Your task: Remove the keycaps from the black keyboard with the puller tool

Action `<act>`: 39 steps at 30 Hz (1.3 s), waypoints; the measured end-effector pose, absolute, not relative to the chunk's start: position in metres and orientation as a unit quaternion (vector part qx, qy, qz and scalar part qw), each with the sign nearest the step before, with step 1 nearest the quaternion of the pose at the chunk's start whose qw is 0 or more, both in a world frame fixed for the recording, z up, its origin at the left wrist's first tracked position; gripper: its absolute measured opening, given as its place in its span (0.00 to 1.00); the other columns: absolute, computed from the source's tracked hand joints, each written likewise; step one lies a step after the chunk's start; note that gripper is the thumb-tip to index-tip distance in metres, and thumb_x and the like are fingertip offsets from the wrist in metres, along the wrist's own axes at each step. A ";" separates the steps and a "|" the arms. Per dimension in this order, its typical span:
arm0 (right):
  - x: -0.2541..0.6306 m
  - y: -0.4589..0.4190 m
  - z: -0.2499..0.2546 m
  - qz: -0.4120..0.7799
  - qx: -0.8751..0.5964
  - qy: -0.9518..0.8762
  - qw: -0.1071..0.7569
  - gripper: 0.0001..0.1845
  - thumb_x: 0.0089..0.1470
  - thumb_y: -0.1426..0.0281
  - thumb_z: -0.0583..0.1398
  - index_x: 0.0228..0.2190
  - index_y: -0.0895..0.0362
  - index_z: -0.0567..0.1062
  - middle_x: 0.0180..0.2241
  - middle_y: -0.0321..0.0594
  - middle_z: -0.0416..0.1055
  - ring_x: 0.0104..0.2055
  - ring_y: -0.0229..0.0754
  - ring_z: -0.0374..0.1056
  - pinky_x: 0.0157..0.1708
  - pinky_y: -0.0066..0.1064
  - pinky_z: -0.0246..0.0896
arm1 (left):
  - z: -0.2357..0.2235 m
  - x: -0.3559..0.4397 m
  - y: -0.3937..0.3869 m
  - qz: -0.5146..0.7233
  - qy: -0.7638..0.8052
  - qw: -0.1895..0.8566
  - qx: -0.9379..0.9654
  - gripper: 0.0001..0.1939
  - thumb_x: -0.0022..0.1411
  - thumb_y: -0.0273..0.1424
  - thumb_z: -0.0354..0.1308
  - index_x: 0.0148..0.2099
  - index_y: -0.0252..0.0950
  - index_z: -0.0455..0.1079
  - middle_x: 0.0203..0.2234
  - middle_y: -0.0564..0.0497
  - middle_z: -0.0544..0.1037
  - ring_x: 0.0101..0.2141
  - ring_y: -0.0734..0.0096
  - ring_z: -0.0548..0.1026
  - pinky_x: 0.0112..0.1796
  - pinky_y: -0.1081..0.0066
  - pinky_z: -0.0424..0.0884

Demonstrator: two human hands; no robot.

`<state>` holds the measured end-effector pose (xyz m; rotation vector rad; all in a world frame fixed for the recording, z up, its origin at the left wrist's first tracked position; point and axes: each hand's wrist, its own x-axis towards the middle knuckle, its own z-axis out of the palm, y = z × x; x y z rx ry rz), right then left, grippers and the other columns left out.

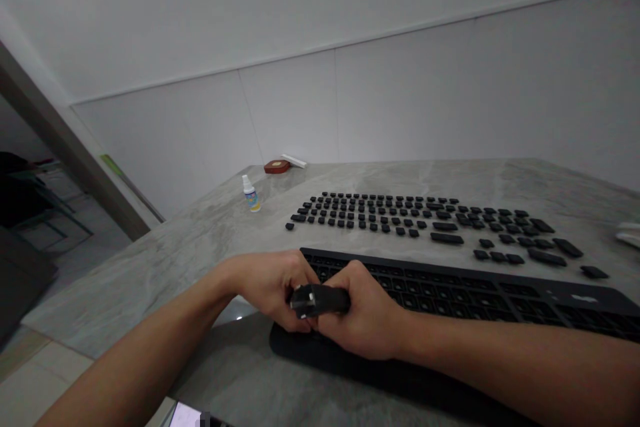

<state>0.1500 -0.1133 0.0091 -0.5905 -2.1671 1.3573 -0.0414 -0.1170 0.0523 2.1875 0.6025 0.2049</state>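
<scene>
A black keyboard base (450, 293) with its keycaps off lies along the near side of the table, showing rows of open key sockets. My right hand (367, 313) is closed around a black hand tool (325, 300); silvery spots show on the tool's end, and its exact kind is unclear. Right against it, over the base's left end, my left hand (275, 287) has its fingers curled in. The tool's end hides those fingertips, and what they grip cannot be made out. Behind the base, many loose black keycaps (447, 238) stand in keyboard-like rows.
A small white bottle (251, 195) with a coloured label stands at the left. Farther back lie a reddish-brown box (277, 167) and a white strip-like item (295, 161) by the wall. Part of a lit screen (185, 415) shows at the bottom edge. A white object (629, 235) sits far right.
</scene>
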 end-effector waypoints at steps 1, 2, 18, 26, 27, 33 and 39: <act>0.151 -0.112 0.009 0.498 -0.214 -0.799 0.261 0.13 0.39 0.76 0.56 0.10 0.58 0.60 0.12 0.28 0.52 0.15 0.27 0.45 0.13 0.22 0.36 | 0.052 -0.041 -0.117 0.082 0.238 0.411 0.876 0.07 0.58 0.29 0.63 0.28 0.35 0.77 0.27 0.48 0.79 0.26 0.71 0.74 0.28 0.74 0.68; 0.151 -0.111 0.008 0.498 -0.211 -0.799 0.264 0.13 0.39 0.75 0.56 0.10 0.58 0.60 0.12 0.28 0.52 0.15 0.27 0.45 0.13 0.22 0.36 | 0.051 -0.041 -0.116 0.079 0.238 0.405 0.879 0.06 0.58 0.28 0.63 0.29 0.35 0.77 0.27 0.48 0.79 0.26 0.71 0.74 0.29 0.74 0.68; 0.160 -0.104 0.011 0.415 -0.178 -0.762 0.464 0.16 0.43 0.72 0.54 0.12 0.55 0.52 0.13 0.28 0.44 0.17 0.28 0.40 0.15 0.23 0.36 | 0.065 -0.058 -0.111 0.175 0.267 0.337 0.886 0.04 0.62 0.29 0.64 0.38 0.35 0.80 0.31 0.45 0.81 0.30 0.71 0.76 0.32 0.74 0.70; 0.164 -0.098 0.009 0.381 -0.158 -0.804 0.429 0.16 0.45 0.72 0.55 0.13 0.55 0.55 0.13 0.28 0.48 0.16 0.29 0.44 0.15 0.23 0.40 | 0.050 -0.050 -0.111 0.062 0.337 0.321 0.883 0.15 0.49 0.38 0.74 0.36 0.35 0.76 0.23 0.55 0.75 0.22 0.76 0.70 0.24 0.78 0.64; 0.165 -0.097 0.006 0.360 -0.132 -0.818 0.429 0.16 0.46 0.72 0.56 0.14 0.55 0.56 0.13 0.28 0.49 0.16 0.29 0.45 0.16 0.23 0.41 | 0.048 -0.048 -0.112 0.055 0.334 0.320 0.885 0.14 0.51 0.36 0.73 0.36 0.35 0.75 0.23 0.55 0.75 0.22 0.76 0.70 0.25 0.78 0.64; 0.162 -0.099 -0.010 0.058 0.180 -0.894 0.406 0.13 0.48 0.65 0.59 0.17 0.55 0.64 0.13 0.28 0.56 0.14 0.34 0.50 0.17 0.32 0.38 | 0.055 -0.050 -0.111 0.082 0.318 0.298 0.896 0.05 0.60 0.30 0.64 0.38 0.34 0.77 0.28 0.50 0.76 0.26 0.76 0.70 0.28 0.77 0.67; 0.163 -0.100 -0.011 -0.007 0.179 -0.922 0.342 0.18 0.47 0.59 0.61 0.17 0.54 0.62 0.13 0.28 0.57 0.14 0.35 0.51 0.17 0.33 0.36 | 0.045 -0.063 -0.095 0.162 0.440 0.173 0.866 0.12 0.67 0.32 0.55 0.47 0.34 0.76 0.36 0.46 0.81 0.34 0.71 0.76 0.32 0.75 0.69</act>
